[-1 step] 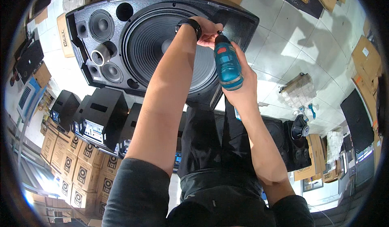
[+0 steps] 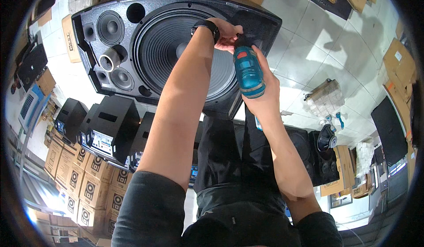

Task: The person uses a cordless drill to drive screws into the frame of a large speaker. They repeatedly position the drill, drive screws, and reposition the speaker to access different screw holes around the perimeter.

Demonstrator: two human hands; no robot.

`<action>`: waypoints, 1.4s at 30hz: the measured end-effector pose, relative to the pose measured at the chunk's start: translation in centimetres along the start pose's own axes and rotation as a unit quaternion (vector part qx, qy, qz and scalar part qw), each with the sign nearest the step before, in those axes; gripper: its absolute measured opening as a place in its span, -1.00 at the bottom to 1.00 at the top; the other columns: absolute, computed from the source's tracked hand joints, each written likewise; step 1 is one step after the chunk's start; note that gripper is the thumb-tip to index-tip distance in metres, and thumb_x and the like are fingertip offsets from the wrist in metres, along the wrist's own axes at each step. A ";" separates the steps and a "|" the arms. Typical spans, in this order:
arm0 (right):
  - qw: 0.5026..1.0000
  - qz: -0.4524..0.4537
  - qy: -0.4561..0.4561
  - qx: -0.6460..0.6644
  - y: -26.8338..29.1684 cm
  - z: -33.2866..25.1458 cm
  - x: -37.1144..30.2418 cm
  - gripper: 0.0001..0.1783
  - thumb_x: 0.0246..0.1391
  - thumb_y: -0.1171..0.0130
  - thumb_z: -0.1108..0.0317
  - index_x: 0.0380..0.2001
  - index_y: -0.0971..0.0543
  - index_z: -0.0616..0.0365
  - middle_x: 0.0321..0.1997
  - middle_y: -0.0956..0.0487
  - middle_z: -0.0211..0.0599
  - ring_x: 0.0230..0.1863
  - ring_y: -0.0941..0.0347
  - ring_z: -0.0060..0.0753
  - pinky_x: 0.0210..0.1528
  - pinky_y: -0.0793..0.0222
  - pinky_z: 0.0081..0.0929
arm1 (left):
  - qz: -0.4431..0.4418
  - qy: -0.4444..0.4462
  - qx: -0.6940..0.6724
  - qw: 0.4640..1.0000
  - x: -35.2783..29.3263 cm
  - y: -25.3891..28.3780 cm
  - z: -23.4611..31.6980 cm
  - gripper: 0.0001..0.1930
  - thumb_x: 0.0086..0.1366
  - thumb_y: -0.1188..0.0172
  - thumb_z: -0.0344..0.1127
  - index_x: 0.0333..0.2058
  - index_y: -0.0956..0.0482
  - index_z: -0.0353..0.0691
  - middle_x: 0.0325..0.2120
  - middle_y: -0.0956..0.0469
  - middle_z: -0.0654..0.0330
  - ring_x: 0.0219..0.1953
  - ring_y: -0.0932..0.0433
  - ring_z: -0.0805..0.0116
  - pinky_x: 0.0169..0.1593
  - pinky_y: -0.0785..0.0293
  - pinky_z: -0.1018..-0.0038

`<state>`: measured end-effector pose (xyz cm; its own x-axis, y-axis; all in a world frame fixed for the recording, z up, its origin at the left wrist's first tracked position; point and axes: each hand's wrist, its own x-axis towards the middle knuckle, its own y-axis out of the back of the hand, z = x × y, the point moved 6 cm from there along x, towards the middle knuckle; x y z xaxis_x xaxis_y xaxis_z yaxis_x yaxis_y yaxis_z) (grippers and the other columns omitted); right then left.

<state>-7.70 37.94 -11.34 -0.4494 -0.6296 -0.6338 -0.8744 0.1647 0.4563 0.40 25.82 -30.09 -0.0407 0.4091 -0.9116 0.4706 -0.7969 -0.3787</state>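
A large black speaker cabinet (image 2: 264, 22) lies face up in front of me, with a big round woofer (image 2: 161, 48) set in it. My right hand (image 2: 270, 90) is wrapped round a teal cordless drill (image 2: 249, 70), its nose pointing at the cabinet near the woofer's right rim. Beside that nose is my left hand (image 2: 226, 31), its fingers drawn together close to the drill's tip. Whatever they may hold is too small to make out. The tip's contact point is hidden by the fingers and the drill.
A pale ring like a tape roll (image 2: 109, 60) sits among smaller drivers at the cabinet's left. Black powered boxes (image 2: 110, 119) stand near left, above stacked cartons (image 2: 90, 189). On the tiled floor to the right are a plastic-wrapped bundle (image 2: 327, 99) and a loose speaker driver (image 2: 327, 139).
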 end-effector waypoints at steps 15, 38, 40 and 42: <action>0.999 -0.007 -0.029 -0.021 -0.2 -0.7 0.2 -0.05 0.01 -0.39 0.53 0.49 -0.30 -0.07 0.07 -0.71 -0.02 0.11 -0.69 0.00 0.19 -0.55 -0.27 | -0.043 -0.028 0.029 0.998 2.0 0.3 -0.1 -0.57 0.55 0.02 -0.02 -0.45 -0.57 -0.15 -0.53 -0.71 0.27 -0.48 -0.73 0.47 -0.40 -0.75 0.51; 1.000 0.004 0.020 0.019 0.0 -0.1 0.6 -0.08 -0.05 -0.43 0.43 0.44 -0.37 0.00 0.06 -0.70 0.05 0.06 -0.70 0.04 0.12 -0.57 -0.19 | -0.014 -0.003 -0.015 1.000 1.2 -0.1 -0.3 -0.59 0.45 -0.16 0.12 -0.48 -0.54 0.00 -0.60 -0.55 0.44 -0.59 -0.56 0.54 -0.39 -0.72 0.46; 1.000 -0.001 0.015 0.019 0.1 -0.1 0.6 -0.09 -0.07 -0.46 0.36 0.42 -0.39 0.02 0.05 -0.70 0.08 0.06 -0.69 0.09 0.11 -0.59 -0.12 | -0.017 0.000 -0.013 1.000 1.1 -0.2 -0.3 -0.59 0.45 -0.16 0.13 -0.48 -0.54 -0.01 -0.60 -0.55 0.44 -0.59 -0.57 0.54 -0.37 -0.73 0.45; 1.000 -0.004 0.017 -0.008 0.2 -0.2 0.8 -0.09 -0.08 -0.46 0.37 0.42 -0.40 0.03 0.04 -0.70 0.08 0.05 -0.70 0.07 0.10 -0.59 -0.14 | 0.001 -0.002 0.017 1.000 0.9 -0.1 -0.1 -0.58 0.45 -0.17 0.13 -0.48 -0.54 -0.02 -0.60 -0.55 0.44 -0.58 -0.57 0.53 -0.35 -0.74 0.44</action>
<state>-8.24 37.34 -11.64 -0.4360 -0.6559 -0.6163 -0.8746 0.1475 0.4618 0.47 26.30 -30.87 -0.0443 0.4061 -0.9127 0.4408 -0.8119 -0.3827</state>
